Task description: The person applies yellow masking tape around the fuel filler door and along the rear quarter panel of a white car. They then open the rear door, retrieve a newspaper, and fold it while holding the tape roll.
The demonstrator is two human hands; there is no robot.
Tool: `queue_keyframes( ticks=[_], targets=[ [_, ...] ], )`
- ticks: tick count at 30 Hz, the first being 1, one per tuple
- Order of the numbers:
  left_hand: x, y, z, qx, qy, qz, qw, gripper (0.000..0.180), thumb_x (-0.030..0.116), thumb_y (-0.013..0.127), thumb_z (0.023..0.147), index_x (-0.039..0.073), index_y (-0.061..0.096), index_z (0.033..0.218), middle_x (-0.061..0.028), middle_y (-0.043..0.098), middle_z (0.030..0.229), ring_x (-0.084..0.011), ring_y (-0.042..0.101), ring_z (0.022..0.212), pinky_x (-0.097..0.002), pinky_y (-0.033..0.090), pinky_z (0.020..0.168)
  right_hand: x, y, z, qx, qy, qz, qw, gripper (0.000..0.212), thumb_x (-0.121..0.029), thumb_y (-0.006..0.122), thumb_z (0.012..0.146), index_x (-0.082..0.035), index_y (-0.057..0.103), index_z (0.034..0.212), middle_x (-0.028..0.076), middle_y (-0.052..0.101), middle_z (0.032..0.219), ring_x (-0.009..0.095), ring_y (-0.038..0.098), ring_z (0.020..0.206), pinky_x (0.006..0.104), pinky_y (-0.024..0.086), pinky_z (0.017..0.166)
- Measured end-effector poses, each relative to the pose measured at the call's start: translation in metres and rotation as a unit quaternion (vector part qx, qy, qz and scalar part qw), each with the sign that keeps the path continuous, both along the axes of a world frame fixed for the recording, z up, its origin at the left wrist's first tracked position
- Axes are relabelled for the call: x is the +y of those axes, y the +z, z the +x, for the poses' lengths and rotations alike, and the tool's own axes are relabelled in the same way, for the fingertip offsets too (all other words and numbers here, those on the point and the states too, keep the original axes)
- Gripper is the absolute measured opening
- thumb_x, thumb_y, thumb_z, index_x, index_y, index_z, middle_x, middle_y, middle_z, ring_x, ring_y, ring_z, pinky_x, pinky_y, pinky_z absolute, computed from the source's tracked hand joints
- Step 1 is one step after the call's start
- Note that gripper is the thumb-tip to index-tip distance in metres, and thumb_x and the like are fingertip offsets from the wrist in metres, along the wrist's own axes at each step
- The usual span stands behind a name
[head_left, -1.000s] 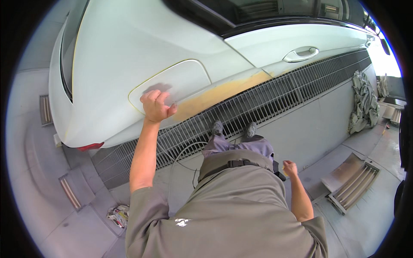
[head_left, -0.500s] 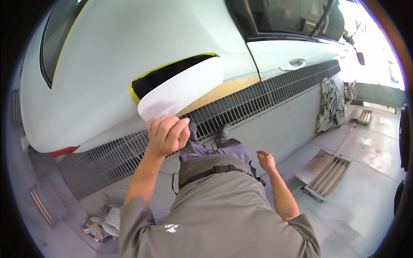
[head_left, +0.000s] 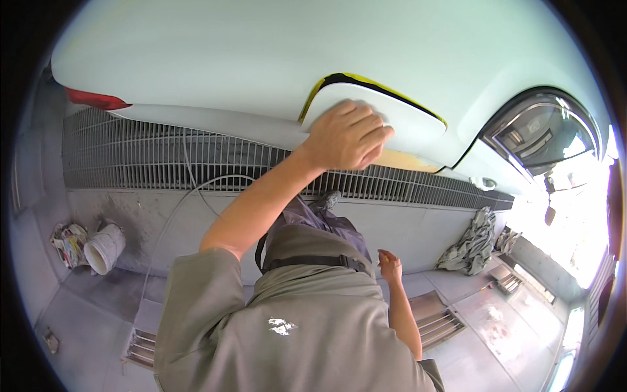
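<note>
My left hand [head_left: 346, 135], its fingers curled, grips the white fuel flap [head_left: 408, 119] near its rear, lower part. The flap sits slightly apart from its opening in the pale car body [head_left: 215, 59]. Dark gap and yellow-black masking tape [head_left: 373, 83] show along the flap's upper and rear edges. My fingertips and the edge beneath them are hidden. Down at my side, my right hand [head_left: 390, 266] is closed, with a small yellowish bit at its fingers that I cannot make out.
Beige filler [head_left: 405, 161] marks the body below the flap. Floor grating [head_left: 222, 171] runs along the car. A white bucket [head_left: 104, 248] stands at left beside a hose [head_left: 171, 219]. Crumpled grey sheeting [head_left: 471, 245] lies right, near floor vents [head_left: 439, 326].
The flap has swung from standing well out to nearly level with the body, my left hand moving with it. My view has turned and shifted along the car. The right hand stays low.
</note>
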State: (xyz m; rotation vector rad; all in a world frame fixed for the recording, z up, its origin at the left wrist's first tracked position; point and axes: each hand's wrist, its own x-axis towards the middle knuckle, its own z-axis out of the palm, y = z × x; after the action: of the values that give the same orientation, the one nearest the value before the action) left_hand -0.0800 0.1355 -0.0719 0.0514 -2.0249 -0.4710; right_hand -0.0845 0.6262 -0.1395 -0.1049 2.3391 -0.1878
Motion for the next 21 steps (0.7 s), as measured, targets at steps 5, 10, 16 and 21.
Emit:
queue_keyframes(
  ticks=[5, 10, 16, 21],
  targets=[
    [-0.01, -0.011, -0.012, 0.038, -0.028, -0.027, 0.999, 0.018, 0.007, 0.069, 0.071, 0.012, 0.068, 0.088, 0.0034, 0.056, 0.069, -0.0164, 0.056, 0.065, -0.0289, 0.043, 0.062, 0.003, 0.001, -0.01, -0.024, 0.046, 0.023, 0.998, 0.031, -0.03, 0.054, 0.101, -0.018, 0.078, 0.117, 0.007, 0.079, 0.093, 0.025, 0.076, 0.08, 0.0385, 0.059, 0.083],
    [-0.015, -0.013, -0.019, 0.059, -0.017, -0.029, 0.998, 0.014, 0.007, 0.07, 0.071, 0.012, 0.068, 0.085, 0.0036, 0.055, 0.066, -0.016, 0.055, 0.064, -0.029, 0.042, 0.059, -0.005, -0.003, -0.017, -0.027, 0.147, 0.002, 0.989, 0.026, -0.022, 0.057, 0.099, -0.016, 0.074, 0.117, 0.004, 0.077, 0.112, 0.026, 0.075, 0.08, 0.0401, 0.059, 0.082],
    [-0.001, -0.008, 0.0, 0.041, -0.08, -0.006, 0.996, 0.014, 0.008, 0.073, 0.078, 0.01, 0.071, 0.092, 0.0038, 0.057, 0.067, -0.0151, 0.055, 0.064, -0.0293, 0.042, 0.058, -0.033, -0.01, -0.034, -0.009, 0.202, -0.03, 0.979, 0.026, -0.022, 0.058, 0.098, -0.017, 0.074, 0.117, 0.006, 0.076, 0.112, 0.026, 0.075, 0.078, 0.0409, 0.06, 0.077],
    [0.029, 0.003, 0.017, 0.047, -0.13, -0.015, 0.99, 0.016, 0.01, 0.073, 0.081, 0.009, 0.072, 0.097, 0.0032, 0.056, 0.067, -0.0139, 0.054, 0.062, -0.0285, 0.043, 0.057, -0.046, -0.006, -0.025, -0.019, 0.115, -0.05, 0.992, 0.029, -0.03, 0.056, 0.102, -0.019, 0.078, 0.116, 0.01, 0.077, 0.089, 0.026, 0.075, 0.076, 0.0404, 0.059, 0.077]
  ],
)
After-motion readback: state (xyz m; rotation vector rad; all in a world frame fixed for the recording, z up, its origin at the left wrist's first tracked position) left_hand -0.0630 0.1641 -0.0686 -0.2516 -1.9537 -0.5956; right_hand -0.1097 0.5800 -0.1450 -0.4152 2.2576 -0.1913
